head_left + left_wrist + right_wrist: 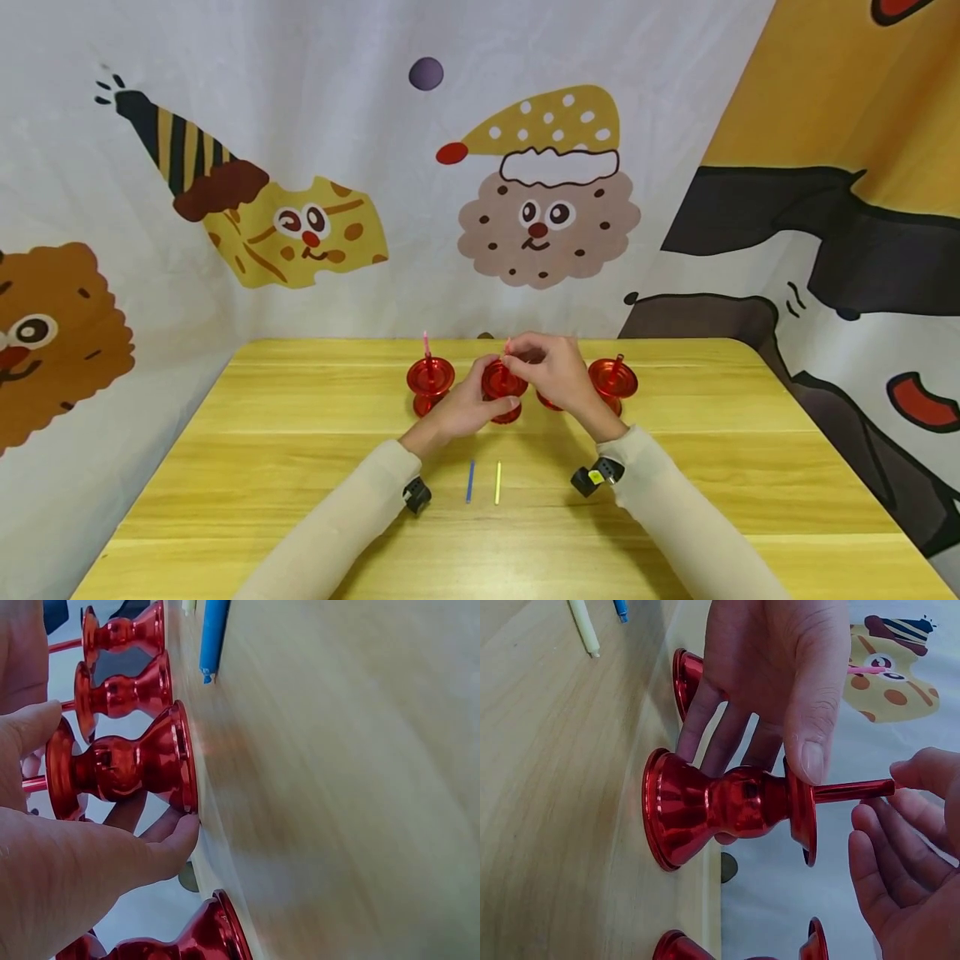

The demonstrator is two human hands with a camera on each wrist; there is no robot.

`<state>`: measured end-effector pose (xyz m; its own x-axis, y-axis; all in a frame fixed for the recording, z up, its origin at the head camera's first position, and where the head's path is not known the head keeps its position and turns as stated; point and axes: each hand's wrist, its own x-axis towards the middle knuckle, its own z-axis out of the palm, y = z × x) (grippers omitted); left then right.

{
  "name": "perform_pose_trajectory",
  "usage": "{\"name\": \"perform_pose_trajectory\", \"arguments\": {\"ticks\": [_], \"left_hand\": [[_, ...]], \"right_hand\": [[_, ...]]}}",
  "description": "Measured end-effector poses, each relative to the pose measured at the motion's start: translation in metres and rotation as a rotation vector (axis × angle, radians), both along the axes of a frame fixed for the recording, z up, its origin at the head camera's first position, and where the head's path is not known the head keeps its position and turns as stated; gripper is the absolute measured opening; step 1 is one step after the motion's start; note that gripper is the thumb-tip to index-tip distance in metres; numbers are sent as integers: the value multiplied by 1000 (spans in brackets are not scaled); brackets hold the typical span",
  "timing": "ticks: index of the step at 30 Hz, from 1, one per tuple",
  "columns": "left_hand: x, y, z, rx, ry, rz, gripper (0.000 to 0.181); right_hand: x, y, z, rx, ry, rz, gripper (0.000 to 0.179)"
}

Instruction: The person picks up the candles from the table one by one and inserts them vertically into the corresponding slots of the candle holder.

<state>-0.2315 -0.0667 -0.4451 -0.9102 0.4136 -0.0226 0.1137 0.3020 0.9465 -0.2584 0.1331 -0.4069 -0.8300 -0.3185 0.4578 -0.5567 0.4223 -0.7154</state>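
A shiny red candle holder (504, 382) stands upright in the middle of the row. My left hand (471, 407) grips it, thumb over the dish and fingers behind the waist, as the right wrist view shows. At the top of the holder's thin red tube (855, 790), my right hand (557, 367) pinches a thin reddish candle (508, 344), mostly covered by the fingers. To the left, another red holder (431, 379) bears an upright pink candle (426, 343). A blue candle (470, 482) and a pale yellow candle (497, 483) lie on the table nearer me.
On the right stands a further red holder (613, 379) with a bare-looking tube. One more holder (551, 402) is mostly hidden behind my right hand. The wooden table (300, 467) ends at a printed cloth backdrop (360, 100).
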Motion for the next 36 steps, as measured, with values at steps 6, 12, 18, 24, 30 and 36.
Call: {"name": "perform_pose_trajectory", "arguments": {"ticks": [6, 12, 18, 24, 30, 36], "left_hand": [[-1, 0, -1, 12, -1, 6, 87], [-3, -1, -2, 4, -13, 38, 88], [-5, -3, -3, 11, -20, 51, 89], [-5, -2, -2, -7, -15, 74, 89], [-3, 2, -3, -13, 5, 124, 90], [-1, 6, -4, -89, 47, 162, 92]], "right_hand": [[8, 13, 1, 30, -19, -37, 11], [19, 36, 1, 82, -27, -86, 9], [29, 65, 0, 149, 2, -143, 12], [36, 83, -5, 178, 29, -188, 16], [36, 86, -8, 209, 33, -228, 28], [32, 78, -9, 303, 29, -258, 45]]}}
